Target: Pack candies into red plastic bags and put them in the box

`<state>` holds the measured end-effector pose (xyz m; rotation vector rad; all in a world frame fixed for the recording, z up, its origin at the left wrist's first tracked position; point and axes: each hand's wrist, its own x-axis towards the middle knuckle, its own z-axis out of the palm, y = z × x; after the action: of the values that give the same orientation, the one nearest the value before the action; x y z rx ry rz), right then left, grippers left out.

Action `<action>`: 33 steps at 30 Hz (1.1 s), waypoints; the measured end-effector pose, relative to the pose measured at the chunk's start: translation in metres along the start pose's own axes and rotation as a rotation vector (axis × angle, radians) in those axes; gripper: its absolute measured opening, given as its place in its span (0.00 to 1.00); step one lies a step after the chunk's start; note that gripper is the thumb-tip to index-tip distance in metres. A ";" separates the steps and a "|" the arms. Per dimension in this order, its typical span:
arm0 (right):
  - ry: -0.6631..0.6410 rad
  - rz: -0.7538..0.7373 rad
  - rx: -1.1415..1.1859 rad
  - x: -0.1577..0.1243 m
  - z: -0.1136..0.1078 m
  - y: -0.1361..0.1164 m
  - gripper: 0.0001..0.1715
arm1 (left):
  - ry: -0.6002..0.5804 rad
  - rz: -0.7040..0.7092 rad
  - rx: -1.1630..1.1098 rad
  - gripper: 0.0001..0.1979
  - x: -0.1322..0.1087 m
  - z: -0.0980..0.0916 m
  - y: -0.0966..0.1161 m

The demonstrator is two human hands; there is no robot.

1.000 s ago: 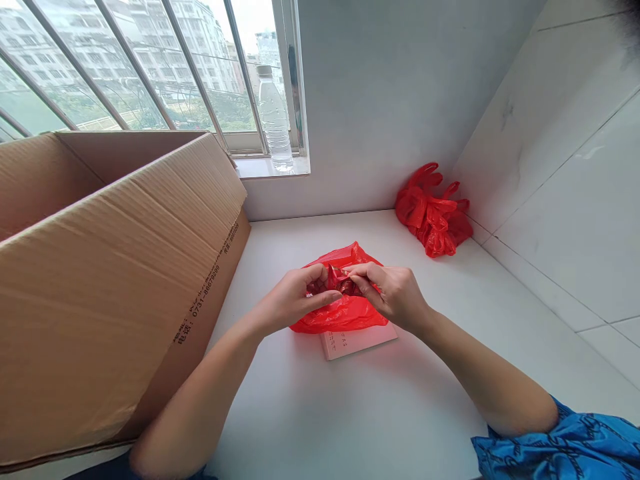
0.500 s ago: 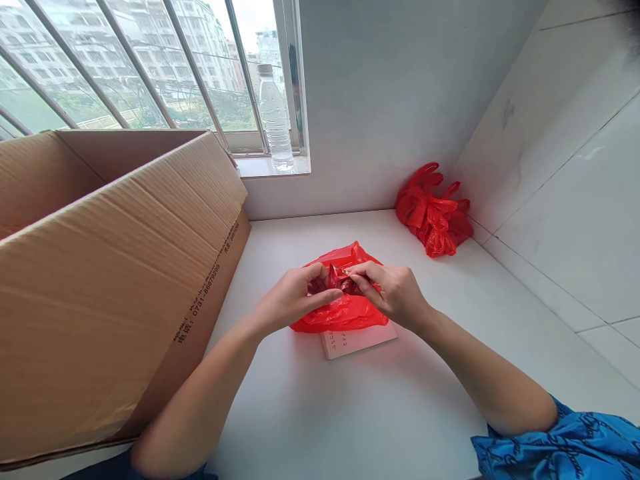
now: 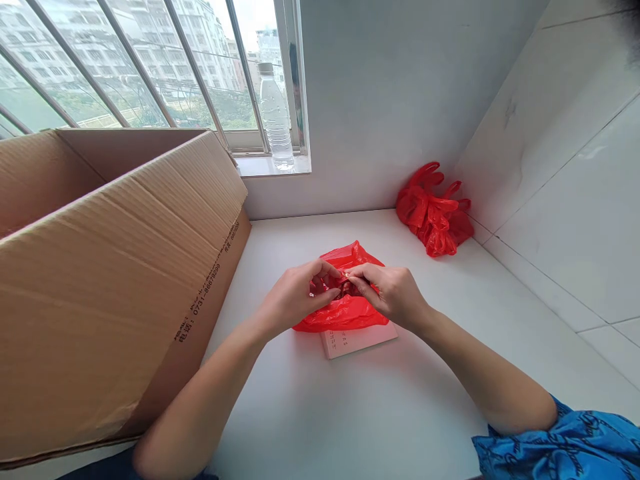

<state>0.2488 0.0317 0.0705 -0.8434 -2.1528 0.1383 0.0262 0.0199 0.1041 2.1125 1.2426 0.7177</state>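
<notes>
Both hands meet over a spread red plastic bag point(image 3: 345, 313), gripping a small item in a shiny red and gold wrapper point(image 3: 345, 275) that looks like a wrapped candy. My right hand point(image 3: 393, 287) pinches one end between thumb and forefinger. My left hand point(image 3: 305, 287) curves round the other side, its fingertips close to the right ones; fingers hide most of the candy. Dark red, shiny pieces show in the bag beneath the hands. Under the bag's near edge lies a pale pink booklet point(image 3: 357, 341) with dark marks on it.
A large open cardboard box point(image 3: 100, 287) stands at the left. Another crumpled red plastic bag point(image 3: 435, 213) sits by the back right corner of the white table point(image 3: 340, 413). A clear bottle point(image 3: 276, 120) stands on the sill beside the barred window.
My left fingers have shifted and closed in toward the right fingertips, and the wrapper shows less between the hands. My right hand has barely moved. The bag's left edge has shifted slightly.
</notes>
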 end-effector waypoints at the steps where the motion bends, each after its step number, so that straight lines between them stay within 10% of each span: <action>1: 0.000 0.004 0.001 0.000 0.000 0.000 0.09 | 0.024 0.009 0.051 0.05 0.000 0.002 0.000; 13: -0.023 0.034 0.012 0.001 -0.002 -0.001 0.14 | 0.328 0.287 0.466 0.04 0.002 0.017 -0.006; 33: 0.059 -0.136 0.135 0.005 -0.007 -0.004 0.09 | 0.167 0.141 0.161 0.10 -0.005 -0.006 0.015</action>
<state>0.2494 0.0306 0.0796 -0.6153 -2.1123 0.1849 0.0289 0.0108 0.1180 2.3293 1.2863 0.8985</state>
